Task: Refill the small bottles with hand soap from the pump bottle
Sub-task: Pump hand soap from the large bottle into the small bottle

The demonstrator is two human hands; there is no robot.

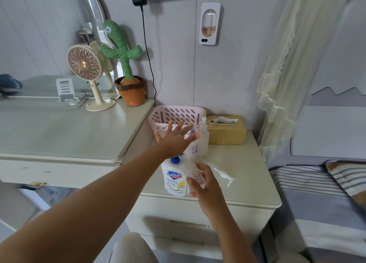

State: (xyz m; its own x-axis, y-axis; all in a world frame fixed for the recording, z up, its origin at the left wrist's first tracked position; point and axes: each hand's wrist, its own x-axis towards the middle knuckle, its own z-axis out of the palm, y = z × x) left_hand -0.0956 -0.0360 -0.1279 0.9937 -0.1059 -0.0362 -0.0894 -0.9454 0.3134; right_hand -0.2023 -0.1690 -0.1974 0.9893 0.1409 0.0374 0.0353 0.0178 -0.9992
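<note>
Left hand [175,139] hides the pump bottle's [174,180] head; right hand [207,186] half-covers a small bottle [195,173].

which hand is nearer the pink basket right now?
Left. The left hand is spread open in front of the pink basket, at its near rim; the right hand is back toward the nightstand front edge, gripping a small bottle beside the Safeguard bottle.

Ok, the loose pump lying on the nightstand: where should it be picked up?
Probably by the head end of the pump, pinched from above. It lies flat on the nightstand, thin tube angled away to the left; the head is the thicker part and has bare top around it.
</note>
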